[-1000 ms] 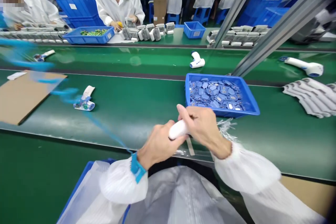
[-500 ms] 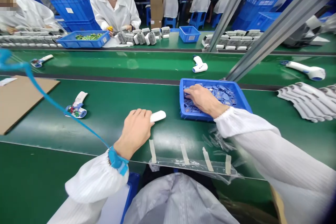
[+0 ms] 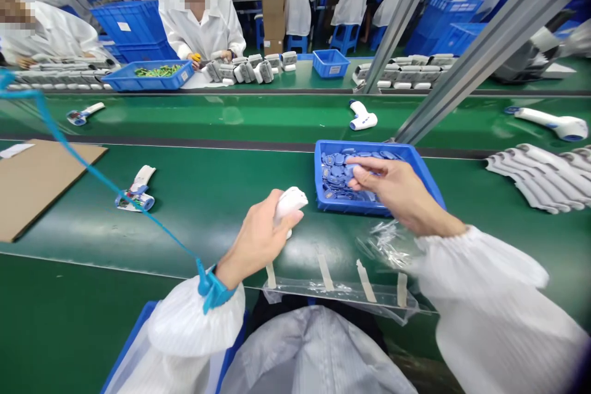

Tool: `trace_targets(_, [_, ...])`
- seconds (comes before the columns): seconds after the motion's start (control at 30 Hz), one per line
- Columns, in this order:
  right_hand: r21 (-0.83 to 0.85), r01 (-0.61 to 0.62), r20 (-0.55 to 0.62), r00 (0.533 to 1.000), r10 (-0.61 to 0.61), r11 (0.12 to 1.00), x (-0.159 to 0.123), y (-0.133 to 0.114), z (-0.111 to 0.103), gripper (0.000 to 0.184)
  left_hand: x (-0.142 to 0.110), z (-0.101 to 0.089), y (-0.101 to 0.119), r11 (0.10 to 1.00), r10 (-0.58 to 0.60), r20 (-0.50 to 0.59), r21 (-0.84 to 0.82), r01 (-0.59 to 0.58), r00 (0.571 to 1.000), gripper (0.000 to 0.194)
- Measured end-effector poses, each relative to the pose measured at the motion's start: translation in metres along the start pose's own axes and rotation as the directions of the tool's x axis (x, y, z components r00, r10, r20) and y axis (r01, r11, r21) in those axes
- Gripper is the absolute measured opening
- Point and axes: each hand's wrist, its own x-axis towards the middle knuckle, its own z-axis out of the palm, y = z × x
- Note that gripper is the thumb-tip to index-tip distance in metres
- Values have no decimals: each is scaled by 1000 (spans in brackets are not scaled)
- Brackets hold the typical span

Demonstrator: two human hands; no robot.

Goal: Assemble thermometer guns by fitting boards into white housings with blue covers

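Left hand (image 3: pixel 258 237) fingers grip a white casing (image 3: pixel 290 201); right hand (image 3: pixel 406 197) fingers pinch an unattached blue piece (image 3: pixel 353 168) at 1 o'clock; the 10 o'clock device (image 3: pixel 143 176) lies open.

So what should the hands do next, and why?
Probably bring the right hand towards the white part, if it has a blue piece; I can't tell. Its fingers are nearly closed over the tray of blue pieces, and the left hand holds the white part nearby.

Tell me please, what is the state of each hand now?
Left hand: closed around a white part.
Right hand: fingers partly closed over the blue tray; any grip cannot be told.
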Motion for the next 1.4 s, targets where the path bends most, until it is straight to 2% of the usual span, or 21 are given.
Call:
trace_targets(0.13, [223, -4, 175, 984, -36, 975, -49, -12, 35, 49, -1, 8, 14, 996, 85, 34, 22, -86, 996, 25])
trace_targets(0.27, [264, 81, 77, 992, -104, 961, -70, -1, 60, 42, -3, 11, 14, 994, 107, 70, -20, -105, 992, 26])
trace_targets(0.33, [165, 211, -11, 977, -212, 964, -73, 6, 63, 35, -3, 8, 14, 993, 121, 124, -12, -121, 985, 25])
trace_targets(0.4, [-34, 347, -52, 936, -348, 937, -75, 8, 59, 29, -3, 5, 13, 986, 147, 153, 55, -157, 977, 24])
trace_targets(0.47, [-230, 448, -35, 883, -467, 864, -77, 5, 53, 25, -3, 3, 12, 968, 187, 166, 135, -210, 968, 25])
trace_targets(0.53, [-330, 515, 23, 842, -539, 791, -78, -1, 48, 23, -4, 5, 10, 952, 231, 165, 164, -258, 959, 26])
trace_targets(0.6, [-340, 579, 105, 806, -582, 741, -78, -4, 47, 22, -4, 11, 7, 943, 282, 121, 150, -298, 952, 29])
trace_targets(0.67, [-336, 630, 173, 772, -612, 700, -79, -2, 50, 23, -4, 19, 3, 923, 339, 17, 185, -337, 940, 28])
trace_targets(0.73, [-366, 650, 148, 747, -648, 666, -80, 5, 55, 22, -4, 27, -1, 881, 410, -81, 295, -371, 908, 26])
trace_targets(0.83, [-426, 597, 54, 767, -640, 680, -89, 19, 57, 19, -6, 34, -5, 811, 486, -89, 417, -410, 870, 25])
trace_targets(0.9, [-439, 549, 52, 806, -590, 711, -98, 27, 53, 18, -10, 37, -6, 819, 494, -67, 371, -438, 867, 25])
trace_targets(0.93, [-442, 529, 57, 823, -566, 724, -103, 29, 50, 17, -12, 39, -7, 848, 476, -114, 323, -421, 872, 25])
trace_targets(1.0, [-445, 493, 71, 851, -520, 747, -113, 32, 46, 17, -14, 46, -9, 920, 378, -328, 237, -312, 866, 28])
trace_targets(1.07, [-442, 466, 115, 877, -467, 767, -122, 34, 47, 19, -11, 57, -13, 961, 268, -561, 208, -180, 783, 40])
trace_targets(1.1, [-446, 463, 141, 882, -450, 766, -126, 35, 50, 20, -7, 63, -15, 963, 259, -628, 228, -145, 733, 46])
trace_targets(1.13, [-462, 462, 155, 883, -443, 758, -129, 36, 53, 22, -3, 69, -17, 954, 285, -657, 266, -140, 698, 49])
trace_targets(1.2, [-513, 454, 138, 881, -452, 728, -134, 39, 63, 28, 7, 75, -21, 926, 364, -652, 332, -181, 666, 50])
trace_targets(1.27, [-539, 425, 90, 888, -452, 728, -136, 42, 72, 34, 14, 72, -22, 914, 392, -621, 348, -209, 678, 49])
trace_targets(1.3, [-531, 394, 65, 902, -427, 751, -135, 43, 75, 37, 14, 68, -23, 918, 378, -596, 341, -204, 708, 50])
trace_targets(1.37, [-474, 270, 21, 955, -296, 838, -129, 45, 78, 41, 8, 56, -24, 938, 316, -522, 297, -178, 792, 48])
trace_targets(1.4, [-429, 146, 2, 987, -160, 892, -125, 46, 77, 44, 2, 49, -25, 948, 289, -481, 263, -178, 827, 40])
